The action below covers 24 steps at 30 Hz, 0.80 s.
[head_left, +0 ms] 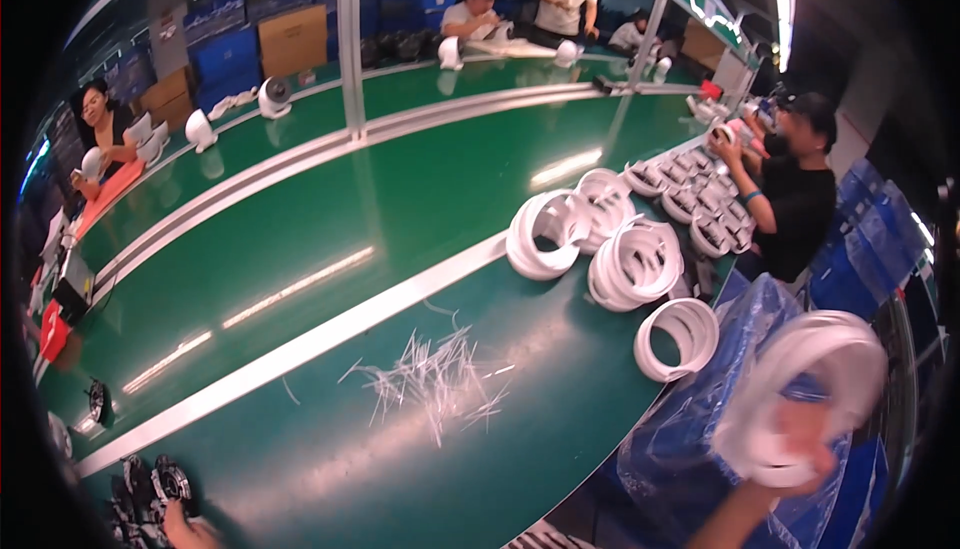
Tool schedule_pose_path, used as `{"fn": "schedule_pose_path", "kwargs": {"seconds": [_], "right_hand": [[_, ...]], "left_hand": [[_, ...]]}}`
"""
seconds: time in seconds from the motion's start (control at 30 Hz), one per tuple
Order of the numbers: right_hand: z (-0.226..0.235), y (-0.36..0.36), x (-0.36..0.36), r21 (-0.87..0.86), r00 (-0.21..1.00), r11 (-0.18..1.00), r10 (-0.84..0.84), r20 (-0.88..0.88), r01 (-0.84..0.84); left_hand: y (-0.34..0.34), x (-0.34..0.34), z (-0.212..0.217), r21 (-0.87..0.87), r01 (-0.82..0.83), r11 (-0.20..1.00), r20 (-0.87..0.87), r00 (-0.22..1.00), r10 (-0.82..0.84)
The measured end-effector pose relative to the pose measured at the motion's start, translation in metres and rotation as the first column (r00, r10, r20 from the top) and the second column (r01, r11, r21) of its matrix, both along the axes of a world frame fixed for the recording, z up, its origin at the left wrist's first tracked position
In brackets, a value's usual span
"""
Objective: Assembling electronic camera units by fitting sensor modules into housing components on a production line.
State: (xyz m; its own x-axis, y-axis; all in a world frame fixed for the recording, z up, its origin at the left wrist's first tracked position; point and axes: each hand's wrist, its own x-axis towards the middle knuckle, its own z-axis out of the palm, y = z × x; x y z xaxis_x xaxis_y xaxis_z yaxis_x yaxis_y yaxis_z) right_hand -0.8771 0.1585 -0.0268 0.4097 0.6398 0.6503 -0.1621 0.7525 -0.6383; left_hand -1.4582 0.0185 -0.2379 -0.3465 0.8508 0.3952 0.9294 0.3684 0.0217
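Note:
At the lower right my right hand [805, 449] grips a stack of white plastic rings [850, 354], held up over blue plastic-wrapped bins and blurred by motion. Down at the lower left edge, my left hand [182, 527] is partly cut off. Its fingers are closed at the lower side of a black round part [172, 479], which leans among other black parts [128, 509]. On the green table between my hands lies a loose heap of thin clear plastic strips [435, 379]. Nearest my right hand on the table is a short stack of white rings [678, 337].
More ring stacks [637, 261] stand near the right edge, beside rows of white-and-black assemblies [700, 194]. A co-worker in black [800, 179] works there. A pale rail [300, 354] separates my table from the green belt [400, 209]. Other people sit beyond it. A blue wrapped bin [690, 439] stands beside the table.

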Motion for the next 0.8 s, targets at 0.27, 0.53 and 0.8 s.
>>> {"fn": "schedule_pose_path", "kwargs": {"seconds": [0.27,0.53,0.8], "right_hand": [[-0.143,0.014,0.083,0.177,0.407,0.845,0.414,-0.814,-0.505],[-0.182,0.041,0.112,-0.212,0.498,0.903,0.002,-0.867,-0.373],[-0.196,0.042,0.123,-0.475,0.542,0.879,-0.387,-0.746,-0.025]], "left_hand": [[0.095,0.175,0.084,0.326,0.494,0.806,-0.062,0.862,-0.503],[0.135,0.242,0.063,0.265,0.785,0.56,0.037,0.573,-0.819],[0.145,0.251,0.055,0.266,0.831,0.488,0.197,0.449,-0.872]]}}
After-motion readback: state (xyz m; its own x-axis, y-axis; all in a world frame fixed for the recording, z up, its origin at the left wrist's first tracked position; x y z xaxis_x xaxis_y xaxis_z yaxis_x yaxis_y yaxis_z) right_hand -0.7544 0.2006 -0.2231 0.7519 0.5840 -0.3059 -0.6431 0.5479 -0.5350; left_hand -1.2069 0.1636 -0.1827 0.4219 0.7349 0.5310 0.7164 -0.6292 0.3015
